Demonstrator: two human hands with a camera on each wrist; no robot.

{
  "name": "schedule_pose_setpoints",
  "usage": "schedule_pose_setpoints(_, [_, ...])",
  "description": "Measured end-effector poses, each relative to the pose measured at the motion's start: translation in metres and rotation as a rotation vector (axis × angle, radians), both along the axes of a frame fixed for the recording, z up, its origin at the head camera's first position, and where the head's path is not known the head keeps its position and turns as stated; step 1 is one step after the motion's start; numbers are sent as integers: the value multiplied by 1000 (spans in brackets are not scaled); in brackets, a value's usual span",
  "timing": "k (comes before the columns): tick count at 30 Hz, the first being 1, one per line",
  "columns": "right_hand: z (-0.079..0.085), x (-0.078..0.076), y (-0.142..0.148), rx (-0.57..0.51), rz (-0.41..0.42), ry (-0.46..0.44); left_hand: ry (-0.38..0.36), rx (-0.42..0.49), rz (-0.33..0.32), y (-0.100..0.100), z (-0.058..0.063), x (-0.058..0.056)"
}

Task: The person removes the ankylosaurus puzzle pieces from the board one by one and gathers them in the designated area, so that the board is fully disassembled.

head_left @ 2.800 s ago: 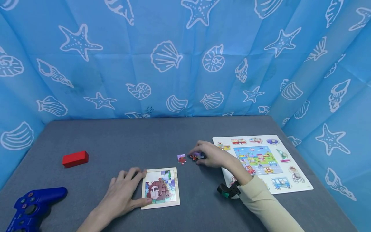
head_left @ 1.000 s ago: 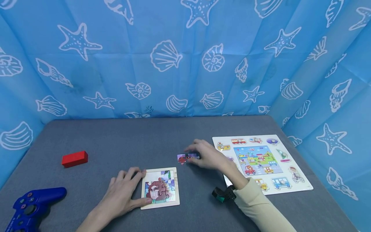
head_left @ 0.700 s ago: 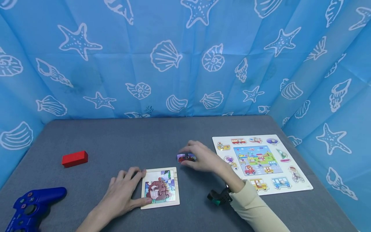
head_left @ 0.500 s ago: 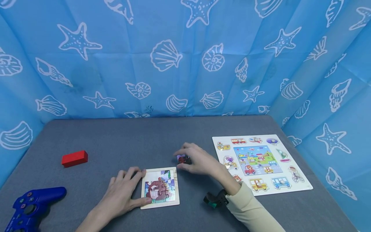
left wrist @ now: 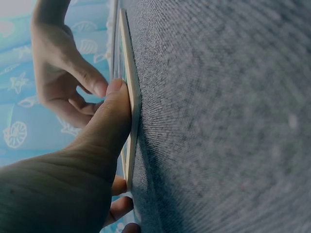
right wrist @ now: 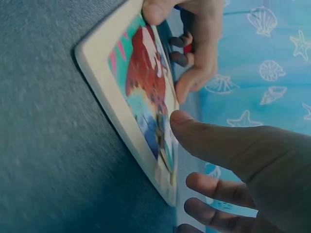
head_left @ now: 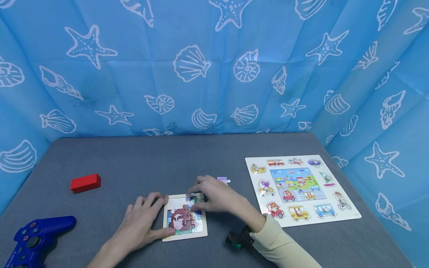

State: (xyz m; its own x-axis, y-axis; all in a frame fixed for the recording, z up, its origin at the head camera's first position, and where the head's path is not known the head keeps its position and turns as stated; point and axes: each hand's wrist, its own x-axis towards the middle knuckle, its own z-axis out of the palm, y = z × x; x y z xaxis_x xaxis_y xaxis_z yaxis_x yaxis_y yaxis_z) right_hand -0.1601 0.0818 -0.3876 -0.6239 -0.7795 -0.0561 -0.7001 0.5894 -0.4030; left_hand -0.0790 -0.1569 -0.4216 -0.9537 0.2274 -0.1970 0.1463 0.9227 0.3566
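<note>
My left hand point(head_left: 139, 219) holds the left side of a small wooden jigsaw tray point(head_left: 184, 238), thumb at its lower edge and fingers at the upper left corner. Inside, interlocked pieces show a brown bear point(head_left: 182, 219), and a pale bare strip runs along the upper left. Over the tray's upper right corner, my right hand point(head_left: 218, 195) has thumb and fingertips bent towards each other round a puzzle piece that they mostly hide. In the right wrist view the right thumb point(right wrist: 204, 136) comes right up to the picture. Another loose piece point(head_left: 222, 179) lies just behind the right hand.
A white vehicle peg puzzle board point(head_left: 342, 214) lies at the right. At the left are a red block point(head_left: 85, 183) and a blue game controller point(head_left: 43, 232). A blue shell-patterned curtain point(head_left: 214, 93) closes off the back of the grey table point(head_left: 140, 160).
My right hand slid one loose piece leftward beside another, then came left and nearer, over the tray's upper right corner. One loose piece stays behind. The left hand and tray have kept their place.
</note>
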Motion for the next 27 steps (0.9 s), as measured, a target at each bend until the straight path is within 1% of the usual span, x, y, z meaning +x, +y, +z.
schedule_pose_setpoints(7, [-6, 3, -5, 46, -4, 29, -7, 2, -4, 0, 0, 0])
schedule_pose_setpoints(14, [-9, 4, -7, 50, -29, 22, 2, 10, -6, 0, -1, 1])
schedule_pose_setpoints(20, [-8, 6, -6, 21, -29, 2, 6, 10, -5, 0, -1, 1])
schedule_pose_setpoints(27, [-8, 7, -6, 11, -5, 9, 7, 5, -8, 0, -1, 1])
